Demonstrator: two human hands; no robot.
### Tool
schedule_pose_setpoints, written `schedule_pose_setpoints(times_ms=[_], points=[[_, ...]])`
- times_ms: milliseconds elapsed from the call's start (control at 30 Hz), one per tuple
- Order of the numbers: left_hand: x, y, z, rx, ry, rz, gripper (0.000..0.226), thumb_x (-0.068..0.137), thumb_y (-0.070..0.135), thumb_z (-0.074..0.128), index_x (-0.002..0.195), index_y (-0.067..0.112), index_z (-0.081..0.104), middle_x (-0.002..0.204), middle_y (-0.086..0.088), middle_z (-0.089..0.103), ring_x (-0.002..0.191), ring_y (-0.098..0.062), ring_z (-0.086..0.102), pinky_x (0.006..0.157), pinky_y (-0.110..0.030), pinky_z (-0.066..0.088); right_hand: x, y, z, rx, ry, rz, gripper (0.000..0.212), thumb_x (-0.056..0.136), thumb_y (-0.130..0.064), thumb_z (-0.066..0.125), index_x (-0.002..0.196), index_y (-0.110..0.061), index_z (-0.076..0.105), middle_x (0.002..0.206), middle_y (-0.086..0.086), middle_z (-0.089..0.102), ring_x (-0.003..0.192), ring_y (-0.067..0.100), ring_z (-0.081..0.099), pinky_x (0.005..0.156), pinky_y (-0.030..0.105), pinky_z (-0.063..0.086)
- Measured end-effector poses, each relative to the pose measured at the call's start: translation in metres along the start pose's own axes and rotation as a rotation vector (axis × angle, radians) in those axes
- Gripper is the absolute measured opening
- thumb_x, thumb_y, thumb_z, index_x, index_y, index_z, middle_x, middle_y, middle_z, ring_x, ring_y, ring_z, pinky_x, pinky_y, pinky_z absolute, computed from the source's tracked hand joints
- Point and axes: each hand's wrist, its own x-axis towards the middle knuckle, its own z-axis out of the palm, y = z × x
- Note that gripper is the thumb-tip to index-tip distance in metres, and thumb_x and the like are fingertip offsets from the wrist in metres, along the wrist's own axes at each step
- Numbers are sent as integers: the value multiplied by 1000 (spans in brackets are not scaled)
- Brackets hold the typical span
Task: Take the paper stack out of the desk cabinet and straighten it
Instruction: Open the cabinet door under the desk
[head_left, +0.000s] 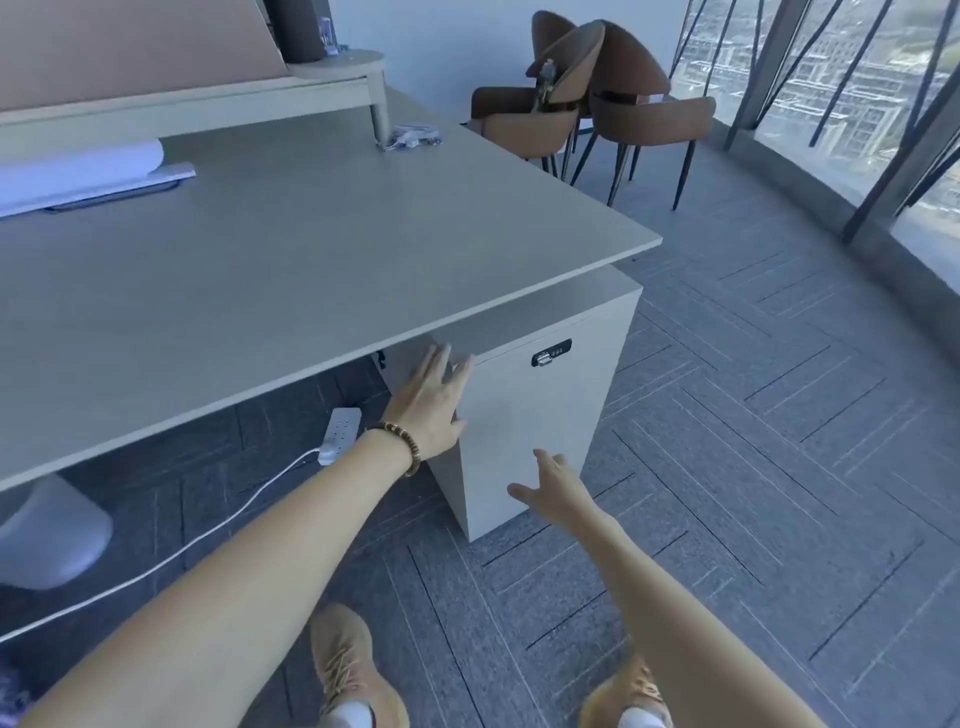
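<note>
Opening step: left hand (434, 400) spread flat at cabinet door (524, 426) edge, right hand (553, 486) spread, empty. Next: pull door open; papers unseen.

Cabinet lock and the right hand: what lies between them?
Only bare door panel of the shut cabinet separates the lock from the open right hand, seen in the head view.
</note>
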Motion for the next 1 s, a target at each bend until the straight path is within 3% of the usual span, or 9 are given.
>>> schedule_pose_setpoints(times_ms=[67,167,433,533,700,833,900,1000], points=[[20,-6,5,24,-5,-4,92,88,31,68,158,18,9,165,-16,2,152,-36,1,120,-47,14,22,0,7,30,12,13,81,94,-44,58,156,-8,18,152,17,31,134,34,41,99,41,41],[49,-16,11,77,38,12,99,80,39,74,157,25,13,165,-11,10,148,-38,17,118,-52,24,58,3,25,75,19,30,87,92,-44,62,154,-6,15,154,16,27,136,35,39,99,42,42],[67,-26,29,-38,114,67,102,76,29,81,156,31,19,165,0,15,148,-29,21,117,-41,28,109,-2,85,304,128,61,132,73,-52,78,156,-8,-15,165,14,0,152,31,9,117,43,31],[69,-28,32,-20,136,83,103,74,30,83,156,29,20,165,-2,18,146,-29,24,116,-40,29,118,-20,99,434,216,131,139,67,-53,80,155,-6,-18,165,14,-3,152,30,9,116,41,30],[69,-27,32,-22,163,90,101,73,28,84,155,25,25,163,-4,21,147,-29,23,115,-30,18,129,-40,108,550,353,224,134,67,-46,79,154,-7,-15,163,17,2,150,33,15,120,39,25],[69,-27,32,-7,163,93,101,72,27,85,155,23,27,163,-5,22,147,-29,24,116,-30,19,127,-37,108,520,365,226,127,63,-37,73,155,-11,-11,164,13,3,150,31,17,119,42,27],[69,-27,31,-6,153,82,101,73,28,84,155,24,26,164,-4,20,148,-29,22,116,-29,17,119,-33,106,487,362,217,129,62,-39,75,156,-10,-9,164,14,6,150,31,18,119,42,27],[68,-25,28,11,123,71,101,75,30,82,156,27,22,165,-3,17,149,-29,20,116,-37,27,102,-21,102,453,338,197,130,62,-45,74,156,-11,-8,165,13,8,149,32,21,118,43,28]])
